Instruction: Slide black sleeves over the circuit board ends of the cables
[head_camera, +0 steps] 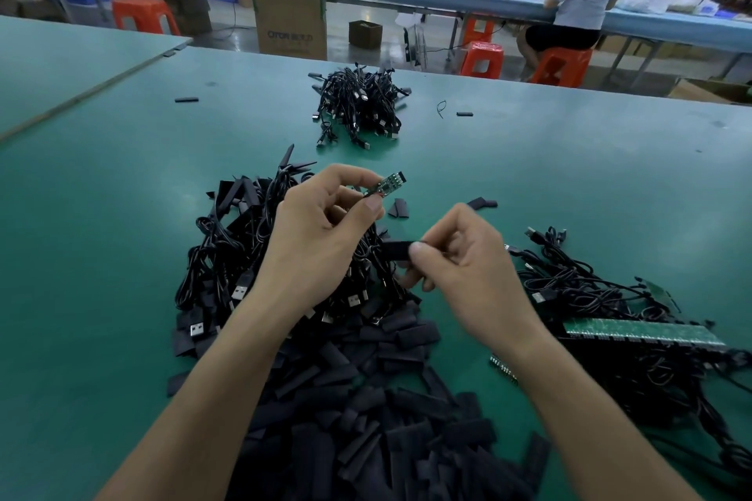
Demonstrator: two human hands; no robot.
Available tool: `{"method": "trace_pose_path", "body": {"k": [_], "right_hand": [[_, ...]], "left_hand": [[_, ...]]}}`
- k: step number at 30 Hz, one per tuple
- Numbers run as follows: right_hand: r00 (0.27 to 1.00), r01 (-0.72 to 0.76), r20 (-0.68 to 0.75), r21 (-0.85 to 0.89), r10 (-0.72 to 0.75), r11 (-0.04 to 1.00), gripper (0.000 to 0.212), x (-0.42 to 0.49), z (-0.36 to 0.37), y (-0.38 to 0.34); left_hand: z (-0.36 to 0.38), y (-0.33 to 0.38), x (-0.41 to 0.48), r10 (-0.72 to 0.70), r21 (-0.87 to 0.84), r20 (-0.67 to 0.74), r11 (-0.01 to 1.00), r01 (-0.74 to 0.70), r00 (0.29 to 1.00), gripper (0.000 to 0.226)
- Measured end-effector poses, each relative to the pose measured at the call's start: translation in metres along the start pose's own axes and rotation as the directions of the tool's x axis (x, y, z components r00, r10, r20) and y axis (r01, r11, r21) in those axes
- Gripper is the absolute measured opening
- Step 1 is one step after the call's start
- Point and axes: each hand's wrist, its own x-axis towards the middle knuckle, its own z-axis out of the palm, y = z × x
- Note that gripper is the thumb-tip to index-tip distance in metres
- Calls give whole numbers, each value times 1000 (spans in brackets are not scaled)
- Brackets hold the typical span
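Observation:
My left hand [321, 228] pinches a cable just behind its small green circuit board [387, 184], which points up and to the right above the table. My right hand [464, 260] pinches a flat black sleeve [396, 250] between thumb and fingers, lower and to the right of the board. Board and sleeve are apart. A heap of loose black sleeves [366, 411] lies in front of me. Under my left hand sits a tangle of black USB cables [228, 256].
A bundle of cables [358, 102] lies farther back on the green table [569, 175]. At the right are more cables and green circuit board strips [639, 331]. Stray sleeves lie scattered. Beyond the table edge stand cardboard boxes, orange stools and a seated person.

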Motion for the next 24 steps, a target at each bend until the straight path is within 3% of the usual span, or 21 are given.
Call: {"method": "trace_pose_path", "body": {"k": [6, 14, 24], "right_hand": [[997, 33, -66, 88, -27, 996, 39, 4, -15, -1], [995, 25, -100, 157, -10, 987, 30, 4, -17, -3], [976, 112, -198, 107, -89, 988, 26, 6, -20, -6]], "left_hand": [[0, 2, -2, -20, 0, 24, 1000, 20, 1000, 17], [1, 5, -5, -53, -14, 102, 998, 55, 993, 15], [1, 7, -5, -49, 3, 124, 999, 49, 991, 14]]}}
